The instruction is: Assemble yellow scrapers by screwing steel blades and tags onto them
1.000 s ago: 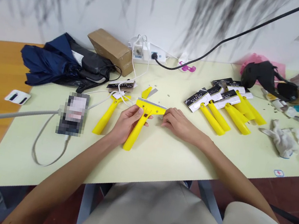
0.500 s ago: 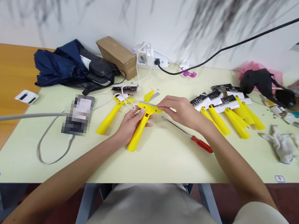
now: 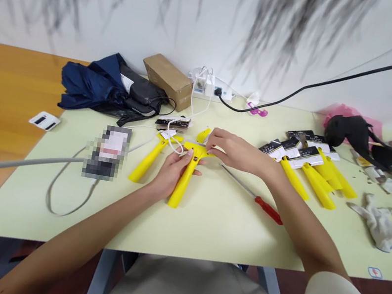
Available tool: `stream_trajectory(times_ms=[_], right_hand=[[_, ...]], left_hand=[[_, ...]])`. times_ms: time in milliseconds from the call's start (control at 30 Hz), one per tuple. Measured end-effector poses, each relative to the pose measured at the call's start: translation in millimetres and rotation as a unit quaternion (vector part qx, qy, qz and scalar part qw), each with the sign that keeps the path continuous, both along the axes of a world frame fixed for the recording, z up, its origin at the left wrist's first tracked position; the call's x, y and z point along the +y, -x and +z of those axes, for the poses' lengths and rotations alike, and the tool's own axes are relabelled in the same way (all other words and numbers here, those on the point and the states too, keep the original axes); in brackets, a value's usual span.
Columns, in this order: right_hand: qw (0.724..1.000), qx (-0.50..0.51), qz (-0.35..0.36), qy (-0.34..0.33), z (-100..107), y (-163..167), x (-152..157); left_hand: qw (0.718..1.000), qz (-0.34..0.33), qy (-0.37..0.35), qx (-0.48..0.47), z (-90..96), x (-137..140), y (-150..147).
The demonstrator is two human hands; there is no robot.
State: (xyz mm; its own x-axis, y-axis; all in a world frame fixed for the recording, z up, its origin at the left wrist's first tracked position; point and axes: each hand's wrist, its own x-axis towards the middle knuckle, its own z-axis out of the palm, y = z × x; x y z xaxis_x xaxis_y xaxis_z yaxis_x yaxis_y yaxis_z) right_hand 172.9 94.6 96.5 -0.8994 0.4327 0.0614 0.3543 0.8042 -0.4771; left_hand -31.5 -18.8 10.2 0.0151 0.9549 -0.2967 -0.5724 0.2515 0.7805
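Note:
My left hand [image 3: 171, 173] is wrapped around the neck of a yellow scraper [image 3: 182, 185], its handle pointing toward me. At the wide head, my right hand [image 3: 231, 149] pinches the right end near the grey blade edge. Its fingers cover that end, so the exact grip is hidden. Just behind the head lies a small yellow piece [image 3: 203, 135], partly covered by the right hand. Another yellow scraper [image 3: 146, 161] rests on the table to the left. To the right of the held scraper is a screwdriver [image 3: 268, 210] with a red handle.
Several yellow scrapers with black-and-white cards [image 3: 319, 187] lie at the right. A pixelated device [image 3: 108, 152] with a grey cable sits left. Behind are a cardboard box [image 3: 169, 80], a dark blue umbrella [image 3: 92, 82] and a power strip [image 3: 223, 94]. A crumpled white glove [image 3: 380, 225] lies far right.
The camera view has shifted slightly. My right fingers have moved in over the scraper's head, covering more of the blade edge and the yellow piece behind. The left hand keeps its hold.

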Motion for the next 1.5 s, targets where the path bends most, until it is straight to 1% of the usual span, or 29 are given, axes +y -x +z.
stream_trajectory(times_ms=[167,300,367,467,700,800,867,933,1067,1133,1167,1200,1233,1267,1300,1333,1400,1433,1467,1500], right_hand=[[0.999,0.028,0.008,-0.016,-3.6,-2.3,0.5],[0.999,0.028,0.028,0.013,-4.9,-4.9,1.4],[0.999,0.026,0.027,0.019,-6.2,-5.9,1.7],[0.999,0.025,0.015,0.013,-7.1,-6.0,1.2],[0.999,0.007,-0.026,0.018,-3.2,-1.6,-4.1],[0.998,0.022,-0.054,0.026,-4.9,0.1,-4.5],[0.996,0.045,-0.064,0.05,-7.8,1.3,-3.4],[0.989,0.063,-0.084,0.101,-12.2,2.6,-1.2],[0.958,0.08,-0.153,0.23,-24.8,5.8,3.9],[0.946,0.09,-0.16,0.267,-27.0,6.3,6.1],[0.945,0.092,-0.158,0.273,-24.5,5.3,7.0],[0.947,0.091,-0.151,0.267,-18.9,3.2,7.8],[0.954,0.088,-0.145,0.248,-10.1,-0.5,8.3],[0.962,0.079,-0.144,0.218,1.5,-6.1,8.5],[0.972,0.067,-0.141,0.174,14.9,-13.7,8.1],[0.978,0.054,-0.158,0.125,28.6,-23.4,6.9],[0.975,-0.017,-0.213,0.059,50.3,-49.1,0.3],[0.97,-0.06,-0.231,0.034,55.5,-64.3,-5.8],[0.965,-0.111,-0.236,0.028,55.9,-80.6,-14.2],[0.959,-0.154,-0.235,0.038,51.5,-97.1,-25.0]], left_hand=[[1.0,-0.01,0.01,0.012,0.5,-0.5,0.4],[1.0,-0.01,0.01,0.015,-0.3,-0.7,1.9],[1.0,-0.008,0.015,0.011,0.3,-0.7,2.3],[1.0,-0.005,0.018,0.006,2.4,-0.7,1.8],[1.0,-0.005,0.0,0.002,4.6,-1.3,0.3],[1.0,-0.006,-0.003,0.006,3.4,-1.8,0.4],[1.0,-0.009,-0.002,0.009,2.6,-2.0,0.6],[1.0,-0.011,-0.002,0.01,2.2,-2.0,0.8],[1.0,-0.011,-0.002,0.007,2.2,-2.2,1.3],[1.0,-0.013,-0.003,0.006,2.0,-2.5,1.8],[1.0,-0.012,-0.004,0.004,1.7,-2.7,2.0],[1.0,-0.01,-0.004,0.001,1.4,-2.8,2.2],[1.0,-0.007,-0.005,-0.002,1.2,-2.8,2.4],[1.0,-0.002,-0.004,-0.007,1.0,-2.7,2.5],[1.0,0.003,-0.003,-0.011,0.9,-2.4,2.6],[1.0,0.008,-0.002,-0.015,1.1,-2.0,2.6],[1.0,0.015,0.001,-0.022,1.8,-1.0,2.5],[1.0,0.018,0.003,-0.025,2.3,-0.4,2.5],[0.999,0.022,0.005,-0.028,2.7,0.0,2.4],[0.999,0.025,0.007,-0.031,2.9,0.4,2.3]])
